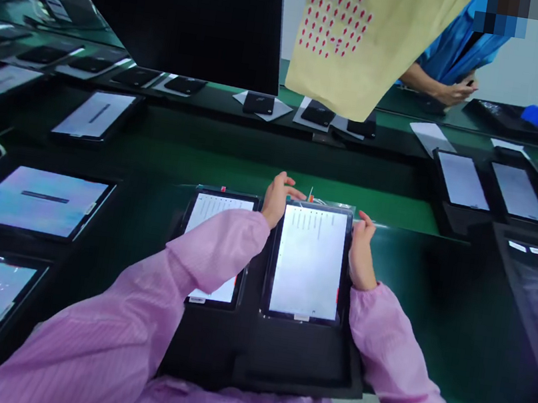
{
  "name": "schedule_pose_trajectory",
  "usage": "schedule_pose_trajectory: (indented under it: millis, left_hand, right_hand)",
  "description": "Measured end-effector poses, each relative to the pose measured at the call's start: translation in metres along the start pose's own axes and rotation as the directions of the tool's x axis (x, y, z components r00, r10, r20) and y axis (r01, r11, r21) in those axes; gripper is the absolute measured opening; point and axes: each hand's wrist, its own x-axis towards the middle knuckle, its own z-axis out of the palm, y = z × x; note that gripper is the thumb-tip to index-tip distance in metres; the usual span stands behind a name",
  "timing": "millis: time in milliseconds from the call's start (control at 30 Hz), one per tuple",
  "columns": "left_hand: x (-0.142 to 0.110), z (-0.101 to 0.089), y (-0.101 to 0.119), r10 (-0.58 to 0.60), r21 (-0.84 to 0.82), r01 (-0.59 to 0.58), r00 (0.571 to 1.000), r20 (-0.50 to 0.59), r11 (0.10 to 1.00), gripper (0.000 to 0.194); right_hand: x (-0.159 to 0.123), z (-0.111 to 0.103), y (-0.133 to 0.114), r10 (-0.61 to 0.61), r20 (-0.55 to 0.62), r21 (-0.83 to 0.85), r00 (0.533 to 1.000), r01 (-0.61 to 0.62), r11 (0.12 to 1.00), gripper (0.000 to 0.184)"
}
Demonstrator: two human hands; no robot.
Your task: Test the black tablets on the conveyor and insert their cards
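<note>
A tablet with a lit white screen and rows of small marks lies on a black mat before me. My left hand is at its top left corner, fingers stretched apart towards the top edge, where a small orange tab sticks up. My right hand is beside the tablet's right edge, its fingers apart and slightly bent; whether they touch the edge I cannot tell. A second lit tablet lies to the left, partly covered by my left sleeve. Neither hand visibly holds anything.
Other lit tablets lie at the left and right. A black monitor and a yellow sheet with red arrows hang ahead. Dark devices on white papers line the back shelf. A co-worker in blue stands beyond. A black tray is at right.
</note>
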Motion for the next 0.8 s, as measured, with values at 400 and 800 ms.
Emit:
schedule_pose_trajectory:
  millis: [400,800]
  left_hand:
    - [-0.118,-0.043,-0.03,0.23,0.805,-0.434,0.9,0.37,0.404,0.122]
    - [-0.17,-0.036,-0.096,0.068,0.896,-0.256,0.966,0.248,0.363,0.125]
  right_hand:
    - [0.138,-0.011,-0.05,0.037,0.499,-0.111,0.866,0.021,0.994,0.023]
    - [0.16,0.006,-0.033,0.094,0.679,0.03,0.728,-0.155,0.988,0.035]
